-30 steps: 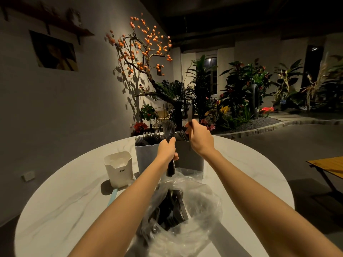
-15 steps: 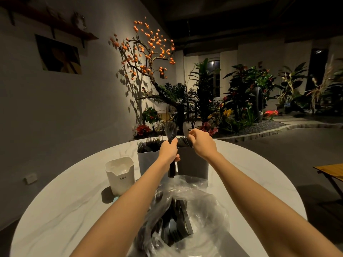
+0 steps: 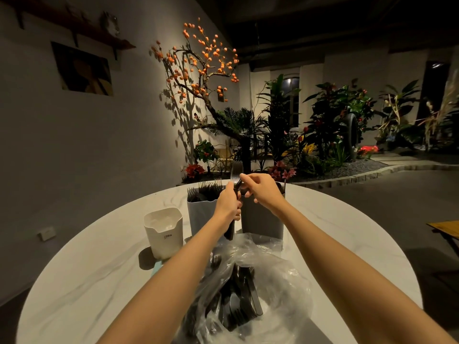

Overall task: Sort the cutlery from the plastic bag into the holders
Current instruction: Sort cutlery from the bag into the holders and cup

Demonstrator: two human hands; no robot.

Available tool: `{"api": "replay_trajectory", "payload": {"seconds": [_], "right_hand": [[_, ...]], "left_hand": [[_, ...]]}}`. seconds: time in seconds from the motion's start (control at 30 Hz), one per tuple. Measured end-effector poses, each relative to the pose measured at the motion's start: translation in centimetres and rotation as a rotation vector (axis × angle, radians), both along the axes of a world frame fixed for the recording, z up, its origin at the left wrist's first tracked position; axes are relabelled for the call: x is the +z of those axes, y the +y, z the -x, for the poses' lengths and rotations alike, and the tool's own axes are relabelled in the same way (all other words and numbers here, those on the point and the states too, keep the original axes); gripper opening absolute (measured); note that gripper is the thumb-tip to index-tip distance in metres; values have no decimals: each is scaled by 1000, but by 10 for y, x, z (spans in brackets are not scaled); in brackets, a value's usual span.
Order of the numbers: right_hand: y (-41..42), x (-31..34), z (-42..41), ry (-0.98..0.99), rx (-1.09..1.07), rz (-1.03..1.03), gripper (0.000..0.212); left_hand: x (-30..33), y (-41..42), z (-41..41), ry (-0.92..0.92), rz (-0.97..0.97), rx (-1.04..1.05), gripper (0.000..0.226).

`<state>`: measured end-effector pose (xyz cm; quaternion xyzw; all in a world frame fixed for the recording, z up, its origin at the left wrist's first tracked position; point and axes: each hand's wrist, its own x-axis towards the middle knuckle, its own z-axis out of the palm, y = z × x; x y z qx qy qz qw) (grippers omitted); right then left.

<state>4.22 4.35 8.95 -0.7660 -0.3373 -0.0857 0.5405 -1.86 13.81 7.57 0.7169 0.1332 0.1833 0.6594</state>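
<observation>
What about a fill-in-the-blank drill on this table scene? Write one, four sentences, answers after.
1. The left hand grips a bunch of black ____ upright above the table.
2. The right hand pinches one fork near its ____.
3. The white holder stands to the ____ of the light grey holder.
4. The cutlery not yet sorted lies in a clear ____ bag.

Missing words: cutlery; neck; left; plastic

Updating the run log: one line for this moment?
left hand: grips fork | right hand: pinches it | light grey holder: forks | bag: cutlery left
</observation>
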Motion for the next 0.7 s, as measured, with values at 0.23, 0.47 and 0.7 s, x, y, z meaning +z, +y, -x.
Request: {"api": "replay_trajectory", "payload": {"seconds": [0.23, 0.47, 0.7], "right_hand": [[13, 6, 13, 329, 206, -115, 24], [26, 8, 19, 436, 263, -345, 13], [34, 4, 26, 723, 443, -290, 16]], "left_hand": [[-4, 13, 5, -16, -284, 82, 44], [-17, 38, 14, 89, -427, 264, 47], [-18, 56, 21, 80, -565, 359, 49]]}}
